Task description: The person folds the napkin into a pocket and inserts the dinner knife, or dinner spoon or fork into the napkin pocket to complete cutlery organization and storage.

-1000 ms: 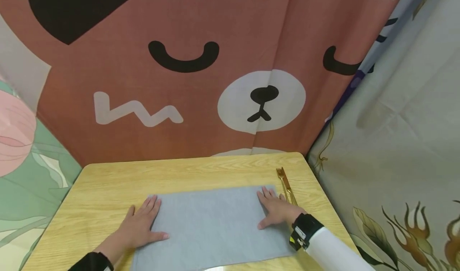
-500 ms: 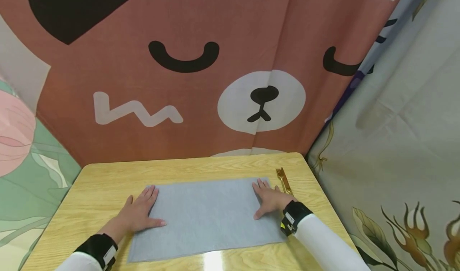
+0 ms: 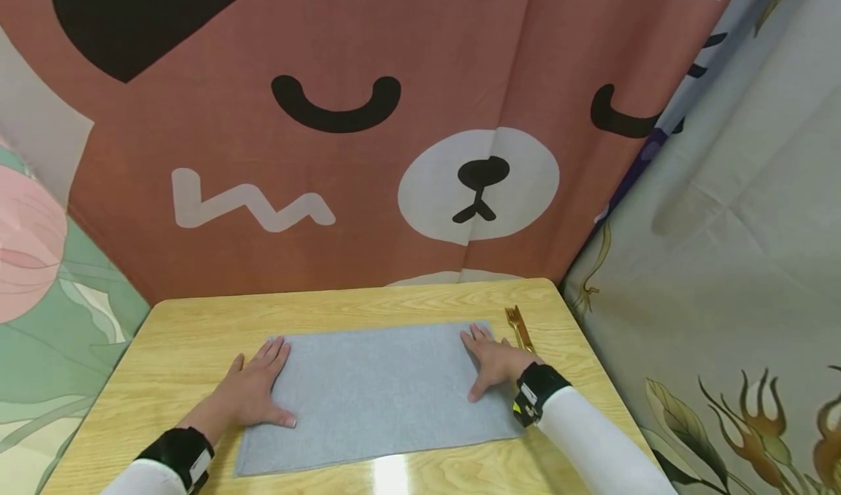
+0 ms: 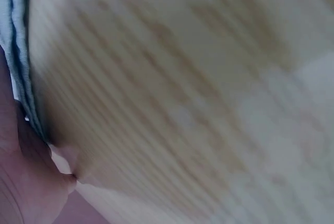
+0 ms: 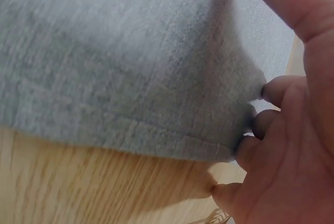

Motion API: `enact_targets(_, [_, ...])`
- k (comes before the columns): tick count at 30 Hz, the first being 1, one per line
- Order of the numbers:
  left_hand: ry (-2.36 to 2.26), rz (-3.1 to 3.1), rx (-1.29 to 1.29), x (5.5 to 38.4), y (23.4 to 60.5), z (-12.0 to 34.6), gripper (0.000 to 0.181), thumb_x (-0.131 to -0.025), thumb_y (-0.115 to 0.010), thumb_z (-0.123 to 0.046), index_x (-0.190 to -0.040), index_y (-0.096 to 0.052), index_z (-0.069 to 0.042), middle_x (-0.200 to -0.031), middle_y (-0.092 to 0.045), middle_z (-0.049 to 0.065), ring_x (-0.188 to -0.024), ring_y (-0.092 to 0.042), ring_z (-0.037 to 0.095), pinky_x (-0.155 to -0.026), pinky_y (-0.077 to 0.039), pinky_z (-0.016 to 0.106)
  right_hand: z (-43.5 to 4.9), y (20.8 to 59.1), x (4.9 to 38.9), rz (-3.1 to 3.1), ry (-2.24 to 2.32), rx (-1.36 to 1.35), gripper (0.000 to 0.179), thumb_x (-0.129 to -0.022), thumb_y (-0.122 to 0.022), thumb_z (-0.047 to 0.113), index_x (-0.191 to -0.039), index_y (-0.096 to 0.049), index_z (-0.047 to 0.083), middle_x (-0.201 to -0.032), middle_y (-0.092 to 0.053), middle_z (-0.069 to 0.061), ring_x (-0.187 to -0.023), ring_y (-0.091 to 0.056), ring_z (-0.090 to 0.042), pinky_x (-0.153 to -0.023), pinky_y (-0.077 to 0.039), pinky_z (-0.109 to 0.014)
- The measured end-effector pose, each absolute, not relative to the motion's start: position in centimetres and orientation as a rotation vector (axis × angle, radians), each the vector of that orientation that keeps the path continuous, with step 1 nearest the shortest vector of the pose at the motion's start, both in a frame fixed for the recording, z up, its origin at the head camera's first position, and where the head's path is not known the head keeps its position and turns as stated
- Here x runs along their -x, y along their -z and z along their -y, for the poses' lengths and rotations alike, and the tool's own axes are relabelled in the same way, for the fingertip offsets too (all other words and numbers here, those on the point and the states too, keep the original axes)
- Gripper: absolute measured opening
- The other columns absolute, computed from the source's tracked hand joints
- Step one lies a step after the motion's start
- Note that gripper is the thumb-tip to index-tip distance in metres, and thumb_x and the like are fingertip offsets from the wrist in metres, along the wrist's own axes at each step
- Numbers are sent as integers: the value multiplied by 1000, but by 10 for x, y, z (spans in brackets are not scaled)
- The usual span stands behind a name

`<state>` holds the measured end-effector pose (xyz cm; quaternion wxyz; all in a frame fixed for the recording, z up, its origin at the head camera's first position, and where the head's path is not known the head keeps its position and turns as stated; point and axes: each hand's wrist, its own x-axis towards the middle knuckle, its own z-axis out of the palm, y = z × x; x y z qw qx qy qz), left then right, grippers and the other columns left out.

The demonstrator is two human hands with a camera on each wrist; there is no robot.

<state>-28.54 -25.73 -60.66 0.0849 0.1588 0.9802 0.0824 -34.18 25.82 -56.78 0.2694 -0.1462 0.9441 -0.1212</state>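
A grey-blue cloth (image 3: 384, 393) lies as a flat rectangle on the wooden table, its long side running left to right. My left hand (image 3: 252, 391) rests over its left edge, fingers spread and pointing away, thumb on the cloth. At the left wrist, the cloth's edge (image 4: 22, 51) shows more than one layer beside the palm. Over the right edge rests my right hand (image 3: 497, 362), fingers extended toward the far right corner. In the right wrist view its fingertips touch the cloth (image 5: 115, 62) near the edge, where the fabric rises in a soft ridge toward the thumb.
A gold fork (image 3: 512, 317) and a gold knife (image 3: 523, 328) lie side by side just beyond my right hand, their lower ends hidden by it. A brown bear-print curtain (image 3: 368, 254) hangs behind the table (image 3: 197, 327); a pale floral curtain (image 3: 709, 276) hangs at the right.
Both hands and the cloth have slid away from me and slightly left, mostly in the first half second. Since then my left thumb has dipped a little lower.
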Motion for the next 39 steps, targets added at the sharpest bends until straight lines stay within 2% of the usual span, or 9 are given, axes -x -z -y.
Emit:
enact_targets(4, [-213,-2950,-489,286,611,262,155,-49,-52,-106,-165,-21,-8,-173,-17,15,-160,-17,40,-114,-16,81,-260,567,344,-2549,314,413,137,-61,-95,57,-167,-16,20,-176,-3,-11,-163,-2,-33,-123,-11,-72])
enact_targets(13, [-205,-2958,-487,299,609,262,156,-48,-51,-107,-164,-22,-8,-173,-18,17,-159,-18,41,-112,-15,83,-262,567,354,-2548,316,414,138,-60,-95,58,-167,-15,23,-176,-2,-8,-163,-1,-31,-123,-10,-72])
enact_targets(24, [-228,-2953,-487,302,609,264,154,-50,-56,-104,-164,-22,-7,-172,-19,18,-158,-18,43,-112,-14,83,-264,570,361,-2543,329,427,141,-58,-94,64,-167,-13,24,-176,-1,-5,-163,1,-29,-125,-9,-69])
enact_targets(28, [-230,-2943,-470,301,609,262,153,-51,-55,-105,-165,-20,-9,-173,-17,15,-159,-16,41,-115,-13,81,-265,572,361,-2546,349,411,141,-58,-94,63,-167,-13,25,-176,0,-3,-163,2,-28,-125,-7,-69])
enact_targets(39, [-224,-2960,-481,297,604,261,151,-53,-55,-104,-165,-21,-8,-173,-18,16,-159,-18,42,-114,-15,81,-264,573,361,-2544,386,396,142,-56,-95,62,-167,-14,26,-176,0,-4,-163,2,-29,-125,-5,-69])
